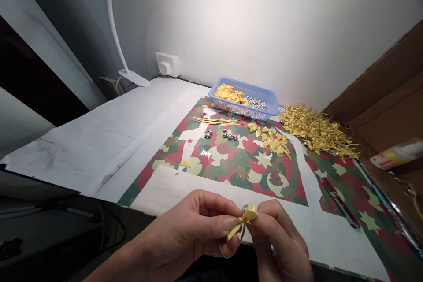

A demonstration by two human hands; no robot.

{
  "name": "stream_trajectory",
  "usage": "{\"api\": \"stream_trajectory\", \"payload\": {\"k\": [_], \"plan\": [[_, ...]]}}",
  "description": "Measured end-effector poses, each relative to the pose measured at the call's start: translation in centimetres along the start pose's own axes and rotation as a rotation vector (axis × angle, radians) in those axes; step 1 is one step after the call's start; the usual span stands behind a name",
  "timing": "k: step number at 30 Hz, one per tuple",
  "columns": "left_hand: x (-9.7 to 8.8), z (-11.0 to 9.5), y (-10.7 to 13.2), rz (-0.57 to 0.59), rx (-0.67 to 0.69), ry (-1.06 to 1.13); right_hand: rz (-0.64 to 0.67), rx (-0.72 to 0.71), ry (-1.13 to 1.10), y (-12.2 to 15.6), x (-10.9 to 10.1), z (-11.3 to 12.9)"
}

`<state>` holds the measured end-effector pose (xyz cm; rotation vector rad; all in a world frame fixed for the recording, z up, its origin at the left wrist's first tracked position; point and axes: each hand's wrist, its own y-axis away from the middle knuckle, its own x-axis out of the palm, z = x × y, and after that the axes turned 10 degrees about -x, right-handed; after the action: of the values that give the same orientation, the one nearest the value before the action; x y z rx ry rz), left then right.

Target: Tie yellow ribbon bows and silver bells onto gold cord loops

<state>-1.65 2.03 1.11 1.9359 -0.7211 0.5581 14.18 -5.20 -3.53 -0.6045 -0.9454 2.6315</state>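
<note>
Just past the table's front edge, I hold a small yellow ribbon bow (251, 212) with both hands. My left hand (198, 222) pinches the bow's left side between thumb and forefinger. My right hand (282, 240) is closed at the bow's right side, its fingertips partly hidden behind the knuckles. A silver bell (244, 208) peeks out behind the bow. From the bow's middle a thin gold tie (243, 231) hangs down, and its loop curves below my left fingers.
A blue basket (271, 108) holds yellow bows and silver bells. Before it lie gold ties (220, 121), loose bells (225, 133) and loose bows (276, 141). A pile of tied bows (313, 128), red tweezers (340, 202) and a bottle (396, 154) are rightward; a lamp (132, 78) stands left.
</note>
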Motion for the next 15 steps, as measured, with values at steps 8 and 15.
{"api": "stream_trajectory", "payload": {"k": [8, 15], "plan": [[-0.2, 0.0, 0.0, 0.030, 0.033, 0.010, 0.012, -0.041, -0.020, 0.1, -0.3, -0.4], [-0.4, 0.2, -0.2, 0.065, 0.037, -0.003, -0.015, -0.104, -0.046, 0.3, -0.3, -1.1]]}}
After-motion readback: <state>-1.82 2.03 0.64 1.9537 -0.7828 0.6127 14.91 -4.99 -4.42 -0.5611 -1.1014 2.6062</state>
